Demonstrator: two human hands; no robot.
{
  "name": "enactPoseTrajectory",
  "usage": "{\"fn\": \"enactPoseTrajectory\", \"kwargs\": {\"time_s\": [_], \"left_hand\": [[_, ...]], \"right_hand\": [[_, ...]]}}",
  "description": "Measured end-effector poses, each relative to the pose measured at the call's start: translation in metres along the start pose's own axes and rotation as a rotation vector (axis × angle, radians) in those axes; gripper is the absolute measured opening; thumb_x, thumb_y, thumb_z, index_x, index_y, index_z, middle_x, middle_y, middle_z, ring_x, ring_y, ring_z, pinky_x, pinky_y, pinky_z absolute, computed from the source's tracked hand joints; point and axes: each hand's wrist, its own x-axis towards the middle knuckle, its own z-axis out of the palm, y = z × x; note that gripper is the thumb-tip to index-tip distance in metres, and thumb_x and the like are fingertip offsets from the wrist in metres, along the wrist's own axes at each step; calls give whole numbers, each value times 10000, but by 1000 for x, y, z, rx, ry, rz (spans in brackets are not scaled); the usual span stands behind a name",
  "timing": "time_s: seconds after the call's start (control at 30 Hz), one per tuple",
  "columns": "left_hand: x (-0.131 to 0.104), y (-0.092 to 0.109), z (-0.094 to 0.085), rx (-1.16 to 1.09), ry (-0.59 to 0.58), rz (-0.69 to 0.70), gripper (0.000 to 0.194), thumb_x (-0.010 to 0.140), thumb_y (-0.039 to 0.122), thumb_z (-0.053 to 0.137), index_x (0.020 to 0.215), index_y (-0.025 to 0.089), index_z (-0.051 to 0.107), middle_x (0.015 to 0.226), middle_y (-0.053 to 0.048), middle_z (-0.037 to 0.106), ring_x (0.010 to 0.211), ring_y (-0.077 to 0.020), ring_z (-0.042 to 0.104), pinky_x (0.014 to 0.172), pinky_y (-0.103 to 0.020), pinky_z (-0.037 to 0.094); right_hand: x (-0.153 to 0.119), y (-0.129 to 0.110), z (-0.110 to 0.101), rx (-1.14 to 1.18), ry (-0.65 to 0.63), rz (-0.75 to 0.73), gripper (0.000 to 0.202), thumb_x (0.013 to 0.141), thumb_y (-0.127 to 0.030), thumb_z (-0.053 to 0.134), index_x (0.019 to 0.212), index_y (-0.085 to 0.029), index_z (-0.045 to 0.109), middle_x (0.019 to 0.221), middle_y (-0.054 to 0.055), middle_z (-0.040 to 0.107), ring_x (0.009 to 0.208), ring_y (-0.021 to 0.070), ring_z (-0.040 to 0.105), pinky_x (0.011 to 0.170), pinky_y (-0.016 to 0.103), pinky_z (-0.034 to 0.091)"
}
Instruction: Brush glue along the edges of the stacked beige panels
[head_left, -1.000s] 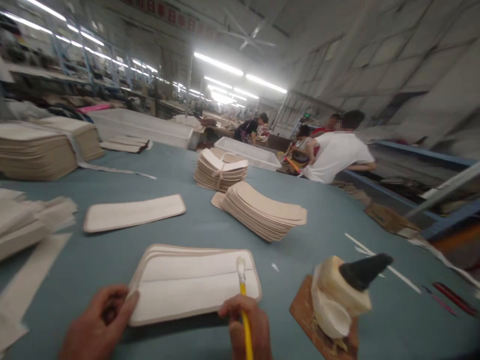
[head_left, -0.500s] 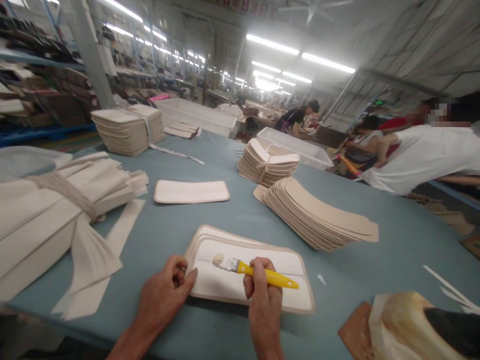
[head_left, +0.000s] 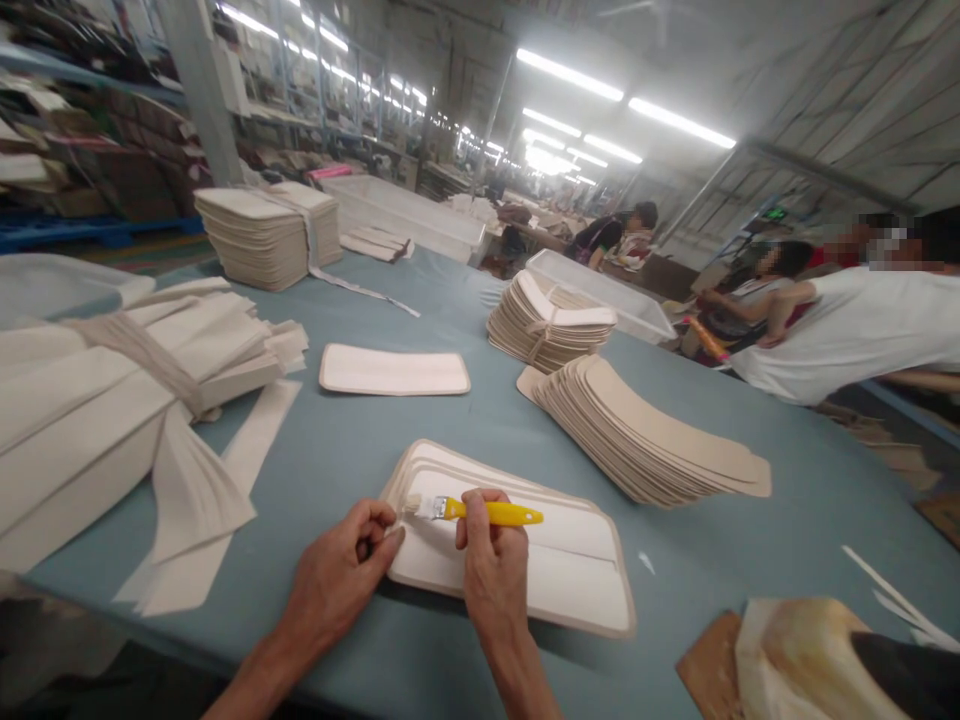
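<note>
In my right hand point(head_left: 495, 555) is a paintbrush point(head_left: 502, 513) with a yellow handle, its pale bristles pointing left. The bristles are over the left end of the top panel in a small stack of white panels with beige borders point(head_left: 570, 590). A thin dark line runs lengthwise across that top panel. My left hand point(head_left: 349, 560) pinches the left edge of the stack between thumb and curled fingers. Behind the stack lies a single white panel with a beige border point(head_left: 394, 370).
Bundled off-white strips point(head_left: 112, 400) cover the table's left side. A fanned stack of beige panels point(head_left: 645, 430) lies to the right, with tied panel stacks point(head_left: 551, 320) point(head_left: 266, 235) farther back. A stained container point(head_left: 802, 650) stands front right. Other people point(head_left: 862, 320) work beyond the table.
My right hand has moved the paintbrush left along the top panel, toward its left edge. My left hand keeps its grip there. The whole view has shifted slightly.
</note>
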Motion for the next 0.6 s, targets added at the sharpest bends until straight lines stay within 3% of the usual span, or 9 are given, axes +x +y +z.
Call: {"fn": "enactPoseTrajectory", "kwargs": {"time_s": [0.33,0.47,0.6], "left_hand": [[2,-1,0,25,29,28,382,830,617,515,922,267,637,739,28,695,690,-191,654,673,-308,482],[3,-4,0,73,11,33,413,837,635,495,947,274,663,759,23,709,716,-193,669,682,-300,496],[6,-6,-1,121,6,55,465,807,682,490,939,289,700,756,21,720,710,-195,675,652,-289,497]], "right_hand": [[0,6,-25,-435,68,-70,432,1007,-603,468,868,-237,650,556,-49,582,505,158,553,568,275,369],[-2,8,-51,-547,142,-113,437,1017,-598,459,863,-237,652,543,-46,587,480,159,545,555,277,349],[-1,4,-91,-631,199,-84,474,1000,-629,440,849,-232,650,556,-32,596,492,171,552,559,281,348]]}}
